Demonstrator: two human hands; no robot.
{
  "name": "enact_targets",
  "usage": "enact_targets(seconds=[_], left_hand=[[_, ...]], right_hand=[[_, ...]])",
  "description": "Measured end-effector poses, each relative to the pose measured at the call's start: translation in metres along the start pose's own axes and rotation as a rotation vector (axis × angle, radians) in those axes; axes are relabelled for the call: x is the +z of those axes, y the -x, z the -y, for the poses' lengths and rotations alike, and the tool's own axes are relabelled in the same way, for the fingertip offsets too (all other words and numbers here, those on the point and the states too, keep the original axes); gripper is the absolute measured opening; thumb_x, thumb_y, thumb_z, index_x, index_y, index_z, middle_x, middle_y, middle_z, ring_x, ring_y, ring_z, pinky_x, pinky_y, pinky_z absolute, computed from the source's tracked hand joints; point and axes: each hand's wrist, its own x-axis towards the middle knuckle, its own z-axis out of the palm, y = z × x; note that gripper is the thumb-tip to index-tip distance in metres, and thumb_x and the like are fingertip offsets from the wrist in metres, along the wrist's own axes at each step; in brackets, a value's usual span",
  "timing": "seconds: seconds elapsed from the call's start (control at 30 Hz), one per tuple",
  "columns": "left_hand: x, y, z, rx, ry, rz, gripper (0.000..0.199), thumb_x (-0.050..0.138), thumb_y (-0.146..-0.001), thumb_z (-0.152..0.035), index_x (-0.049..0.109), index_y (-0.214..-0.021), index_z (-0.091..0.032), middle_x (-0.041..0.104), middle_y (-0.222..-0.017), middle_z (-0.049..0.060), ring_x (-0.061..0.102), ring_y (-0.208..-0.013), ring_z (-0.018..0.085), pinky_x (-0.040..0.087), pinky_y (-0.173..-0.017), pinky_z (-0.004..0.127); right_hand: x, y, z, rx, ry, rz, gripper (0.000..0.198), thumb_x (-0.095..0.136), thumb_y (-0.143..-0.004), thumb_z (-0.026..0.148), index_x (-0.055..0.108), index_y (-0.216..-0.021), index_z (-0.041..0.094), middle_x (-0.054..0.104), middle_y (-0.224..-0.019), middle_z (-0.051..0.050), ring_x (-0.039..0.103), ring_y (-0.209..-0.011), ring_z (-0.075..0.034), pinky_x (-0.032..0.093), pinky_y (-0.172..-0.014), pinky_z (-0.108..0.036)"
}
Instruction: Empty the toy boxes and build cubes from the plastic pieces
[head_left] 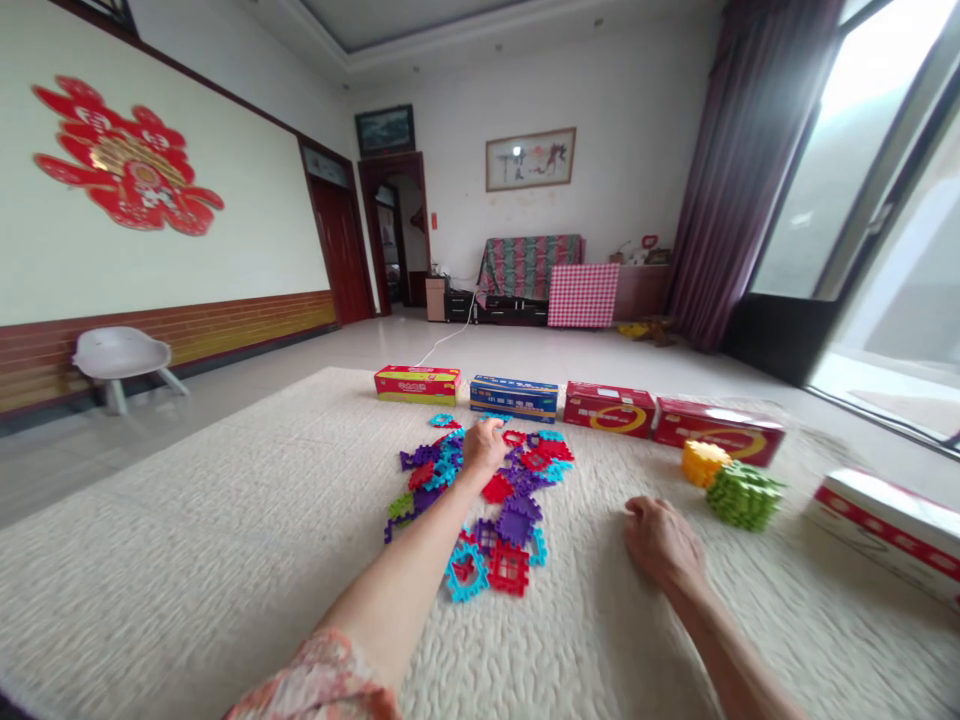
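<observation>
A heap of flat interlocking plastic tiles point(517, 480) in red, purple, cyan and green lies on the cream rug point(225, 540). My left hand point(484, 447) reaches far forward into the heap's far side, fingers curled down on the tiles; whether it grips one is hidden. My right hand point(664, 545) rests knuckles-up on the rug to the right of the heap, fingers loosely curled, holding nothing. A stacked block of green tiles point(744, 495) and a smaller orange stack point(703, 463) stand to the right.
Several long boxes line the rug's far edge: a yellow-red box point(418, 384), a blue box point(514, 398), and red boxes point(609, 409). Another red-and-white box point(889, 530) lies at right. A white chair point(120, 357) stands by the left wall.
</observation>
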Motion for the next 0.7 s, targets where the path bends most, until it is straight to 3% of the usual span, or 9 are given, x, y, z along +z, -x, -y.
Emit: enact_targets(seconds=[0.1, 0.2, 0.27, 0.37, 0.53, 0.7], left_hand=[[-0.012, -0.021, 0.029, -0.065, -0.069, 0.004, 0.038, 0.048, -0.083, -0.006, 0.071, -0.110, -0.019, 0.071, -0.114, 0.008, 0.063, -0.109, 0.019, 0.045, -0.097, 0.026], [-0.024, -0.042, 0.057, -0.128, -0.133, 0.012, 0.037, 0.049, -0.083, -0.010, 0.069, -0.114, -0.020, 0.069, -0.119, 0.009, 0.062, -0.112, 0.021, 0.045, -0.096, 0.027], [-0.033, -0.057, 0.075, -0.159, -0.167, 0.037, 0.038, 0.051, -0.083, -0.012, 0.068, -0.116, -0.020, 0.068, -0.120, 0.009, 0.061, -0.114, 0.022, 0.045, -0.094, 0.027], [-0.040, -0.078, 0.101, -0.189, -0.200, 0.098, 0.037, 0.055, -0.081, -0.016, 0.067, -0.116, -0.018, 0.068, -0.120, 0.011, 0.062, -0.113, 0.024, 0.047, -0.090, 0.028], [-0.033, -0.101, 0.134, -0.160, -0.201, 0.191, 0.040, 0.063, -0.076, -0.017, 0.067, -0.115, -0.020, 0.070, -0.117, 0.009, 0.063, -0.110, 0.023, 0.047, -0.087, 0.025], [-0.014, -0.096, 0.157, -0.052, -0.168, 0.238, 0.036, 0.061, -0.075, -0.016, 0.071, -0.109, -0.023, 0.072, -0.110, 0.005, 0.064, -0.104, 0.021, 0.047, -0.089, 0.026]], right_hand=[[0.010, -0.017, 0.042, -0.014, -0.147, 0.005, 0.033, 0.047, -0.078, 0.018, 0.071, -0.100, 0.016, 0.071, -0.096, -0.010, 0.066, -0.082, -0.021, 0.048, -0.076, -0.031], [0.027, -0.024, 0.093, -0.234, -0.311, -0.029, 0.035, 0.046, -0.078, 0.014, 0.070, -0.103, 0.016, 0.070, -0.103, -0.010, 0.066, -0.085, -0.020, 0.049, -0.081, -0.031], [0.039, -0.026, 0.125, -0.394, -0.323, 0.009, 0.034, 0.048, -0.077, 0.012, 0.069, -0.103, 0.017, 0.069, -0.104, -0.010, 0.066, -0.092, -0.022, 0.049, -0.084, -0.032], [0.055, -0.034, 0.164, -0.519, -0.321, 0.084, 0.036, 0.048, -0.076, 0.008, 0.068, -0.105, 0.017, 0.069, -0.109, -0.010, 0.065, -0.098, -0.021, 0.048, -0.087, -0.030], [0.077, -0.071, 0.211, -0.627, -0.198, 0.196, 0.039, 0.048, -0.079, 0.006, 0.070, -0.109, 0.018, 0.070, -0.113, -0.008, 0.065, -0.105, -0.021, 0.046, -0.092, -0.028], [0.105, -0.110, 0.251, -0.701, -0.103, 0.301, 0.036, 0.048, -0.082, 0.010, 0.075, -0.103, 0.021, 0.075, -0.104, -0.005, 0.067, -0.101, -0.020, 0.047, -0.089, -0.024]])
